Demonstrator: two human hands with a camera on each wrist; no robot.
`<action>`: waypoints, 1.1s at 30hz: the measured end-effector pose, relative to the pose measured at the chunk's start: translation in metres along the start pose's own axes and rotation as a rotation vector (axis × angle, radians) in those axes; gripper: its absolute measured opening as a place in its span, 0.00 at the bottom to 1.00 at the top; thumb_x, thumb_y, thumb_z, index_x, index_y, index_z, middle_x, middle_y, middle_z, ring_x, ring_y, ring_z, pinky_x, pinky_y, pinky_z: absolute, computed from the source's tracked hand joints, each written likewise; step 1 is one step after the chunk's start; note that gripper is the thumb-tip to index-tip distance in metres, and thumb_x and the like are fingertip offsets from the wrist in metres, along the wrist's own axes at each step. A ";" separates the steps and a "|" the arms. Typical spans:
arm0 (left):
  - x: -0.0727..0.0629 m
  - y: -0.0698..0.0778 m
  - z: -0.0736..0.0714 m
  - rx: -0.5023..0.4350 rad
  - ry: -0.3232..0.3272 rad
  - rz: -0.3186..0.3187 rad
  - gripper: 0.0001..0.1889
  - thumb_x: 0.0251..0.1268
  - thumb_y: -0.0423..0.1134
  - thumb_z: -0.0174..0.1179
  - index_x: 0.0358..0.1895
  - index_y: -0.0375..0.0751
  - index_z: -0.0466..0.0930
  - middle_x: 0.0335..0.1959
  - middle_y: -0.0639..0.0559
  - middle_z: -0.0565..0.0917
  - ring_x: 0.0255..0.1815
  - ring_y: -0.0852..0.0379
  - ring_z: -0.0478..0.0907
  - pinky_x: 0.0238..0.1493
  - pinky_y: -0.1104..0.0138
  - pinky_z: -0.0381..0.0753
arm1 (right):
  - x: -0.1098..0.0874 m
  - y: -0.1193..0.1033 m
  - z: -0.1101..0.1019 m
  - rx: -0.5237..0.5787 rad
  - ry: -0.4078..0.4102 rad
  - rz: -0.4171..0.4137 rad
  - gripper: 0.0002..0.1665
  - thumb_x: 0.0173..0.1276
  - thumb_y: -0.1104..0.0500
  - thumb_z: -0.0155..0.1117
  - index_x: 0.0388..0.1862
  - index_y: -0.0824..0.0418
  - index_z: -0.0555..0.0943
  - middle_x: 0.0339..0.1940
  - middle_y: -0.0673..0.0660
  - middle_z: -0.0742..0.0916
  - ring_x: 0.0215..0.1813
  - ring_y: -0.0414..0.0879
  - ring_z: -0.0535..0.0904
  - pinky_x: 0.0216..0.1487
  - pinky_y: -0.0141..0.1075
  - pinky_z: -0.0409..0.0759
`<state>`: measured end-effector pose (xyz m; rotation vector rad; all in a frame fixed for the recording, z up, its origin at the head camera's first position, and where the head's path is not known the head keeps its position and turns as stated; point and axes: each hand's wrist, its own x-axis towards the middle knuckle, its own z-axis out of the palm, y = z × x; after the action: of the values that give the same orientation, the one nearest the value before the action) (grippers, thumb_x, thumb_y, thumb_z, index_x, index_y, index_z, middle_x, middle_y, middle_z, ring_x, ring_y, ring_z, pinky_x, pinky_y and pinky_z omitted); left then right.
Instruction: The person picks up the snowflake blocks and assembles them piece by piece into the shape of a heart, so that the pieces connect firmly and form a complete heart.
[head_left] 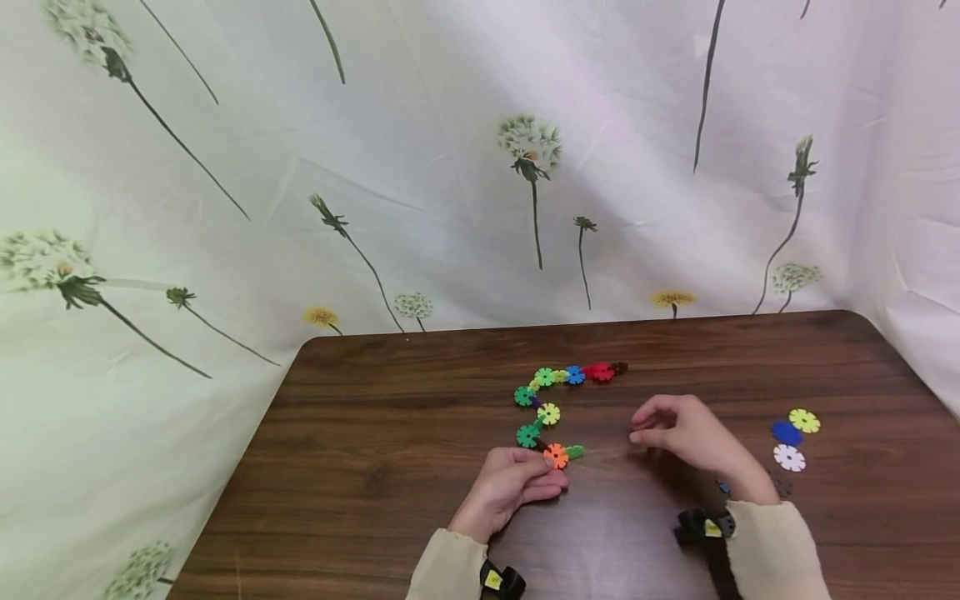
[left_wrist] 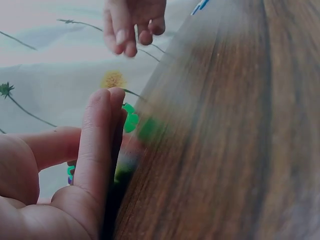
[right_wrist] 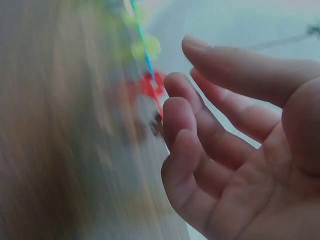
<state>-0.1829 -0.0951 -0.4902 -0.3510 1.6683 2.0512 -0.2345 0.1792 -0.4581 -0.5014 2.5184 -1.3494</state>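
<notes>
The brown table (head_left: pixel 337 500) bears a winding chain (head_left: pixel 549 413) and, at right, a yellow disc (head_left: pixel 805 420), blue disc (head_left: pixel 787 432), white disc (head_left: pixel 790 457) and, nearer, a dark disc (head_left: pixel 783 483).

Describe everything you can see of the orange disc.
The orange disc looks like flat plastic, round, notched around its rim, with a dark central hole. In the head view its face shows, near the lower end of the chain. The left grip holds its lower-left edge; a green piece meets its right, a dark brown piece its upper left. Whether it touches the table is unclear.
</notes>
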 end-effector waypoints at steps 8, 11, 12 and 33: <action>-0.001 0.000 0.001 0.016 0.003 -0.012 0.12 0.68 0.28 0.55 0.50 0.22 0.77 0.36 0.37 0.88 0.34 0.55 0.87 0.41 0.64 0.86 | -0.030 0.034 -0.045 -0.116 0.043 0.039 0.15 0.67 0.50 0.64 0.45 0.60 0.82 0.34 0.52 0.85 0.32 0.36 0.77 0.32 0.30 0.77; -0.001 0.000 0.001 0.018 -0.001 -0.013 0.12 0.68 0.28 0.55 0.50 0.22 0.77 0.36 0.37 0.88 0.35 0.55 0.87 0.41 0.64 0.86 | -0.041 0.046 -0.057 -0.163 0.039 0.040 0.16 0.65 0.51 0.67 0.45 0.59 0.81 0.34 0.50 0.84 0.33 0.33 0.76 0.32 0.29 0.76; -0.001 0.001 0.001 0.019 -0.002 -0.013 0.12 0.68 0.28 0.55 0.50 0.22 0.77 0.36 0.37 0.88 0.35 0.55 0.87 0.41 0.64 0.86 | -0.045 0.050 -0.061 -0.166 0.028 0.033 0.15 0.64 0.51 0.68 0.45 0.59 0.81 0.34 0.50 0.84 0.33 0.33 0.76 0.32 0.29 0.76; -0.002 0.003 -0.001 0.009 -0.031 0.003 0.14 0.68 0.28 0.55 0.52 0.22 0.74 0.39 0.34 0.87 0.37 0.53 0.87 0.42 0.63 0.86 | -0.060 0.074 -0.068 -0.178 -0.215 -0.075 0.22 0.46 0.56 0.79 0.40 0.52 0.80 0.41 0.54 0.74 0.39 0.29 0.63 0.35 0.27 0.66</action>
<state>-0.1830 -0.0965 -0.4868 -0.3119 1.6603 2.0406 -0.2185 0.2931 -0.4801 -0.7410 2.4737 -1.0364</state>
